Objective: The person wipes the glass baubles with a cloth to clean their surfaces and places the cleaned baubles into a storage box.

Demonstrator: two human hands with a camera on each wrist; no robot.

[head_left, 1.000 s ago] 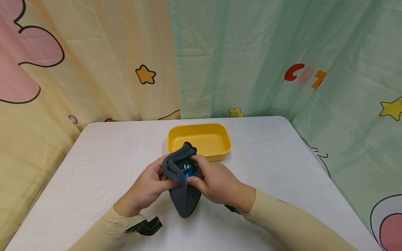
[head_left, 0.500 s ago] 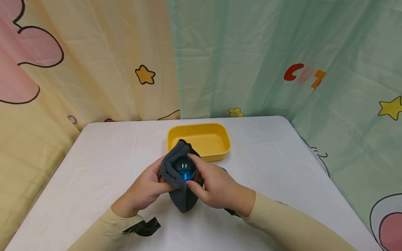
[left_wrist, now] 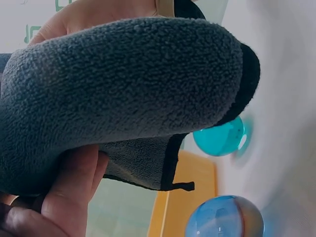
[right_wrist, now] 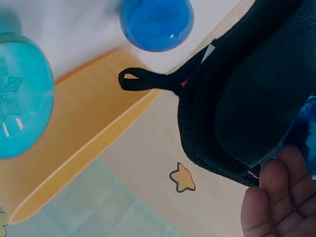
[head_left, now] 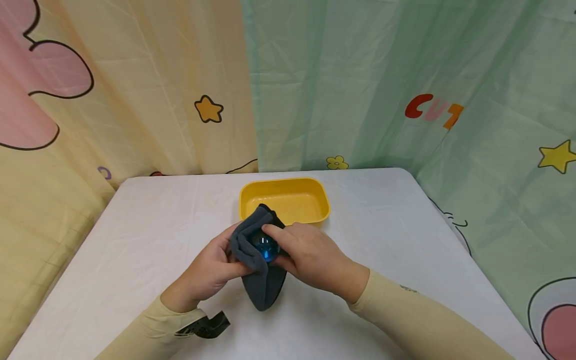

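A dark grey towel with black edging is bunched in my left hand, whose fingers and thumb hold it from the left. Within its folds sits a shiny blue see-through ball. My right hand grips this ball from the right, its thumb side over the upper part. The right wrist view shows the towel's hanging loop and several fingertips at the towel's edge. In the left wrist view, a thick towel fold covers much of the left hand.
A yellow plastic basin stands just beyond the hands on a white-covered table. Near it the wrist views show a teal ball and a blue ball, which the head view hides behind the hands. Printed curtains enclose the back and sides.
My right hand has rolled over the ball, so its back faces up more and less of the ball shows. The left hand keeps hold of the towel almost in place.
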